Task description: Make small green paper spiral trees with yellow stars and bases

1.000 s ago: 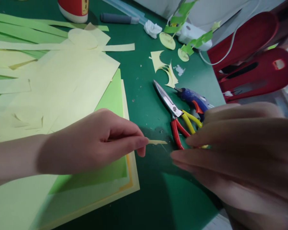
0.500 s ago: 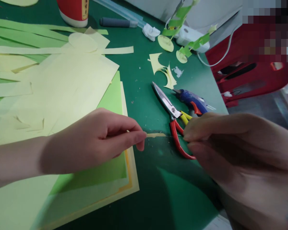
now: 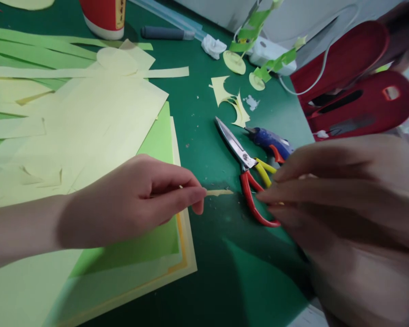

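Observation:
My left hand (image 3: pixel 150 200) is closed over the paper stack, pinching a thin pale-yellow strip (image 3: pixel 220 192), probably paper. The strip's uneven end sticks out to the right of the fingertips. My right hand (image 3: pixel 337 204) is blurred, its fingertips pressed together above the scissors' handles. A tiny yellowish bit shows by those fingertips, too small to name. The open-handled scissors (image 3: pixel 247 170) with red grips lie between the hands, blades pointing away. Just behind them is a blue glue gun (image 3: pixel 269 138), partly hidden by my right hand.
Yellow and green paper sheets (image 3: pixel 122 109) cover the left of the green table (image 3: pixel 204 290). Toward the back are a red-and-white bottle (image 3: pixel 104 18), a grey-capped pen (image 3: pixel 167 33), crumpled tissue (image 3: pixel 213 46), paper offcuts (image 3: pixel 230 102), green-leaved paper stems (image 3: pixel 247 41) and a white power strip (image 3: pixel 271 56).
My right hand has risen slightly and its fingers have shifted. A fine thread between the strip and that hand no longer shows. My left hand has barely moved.

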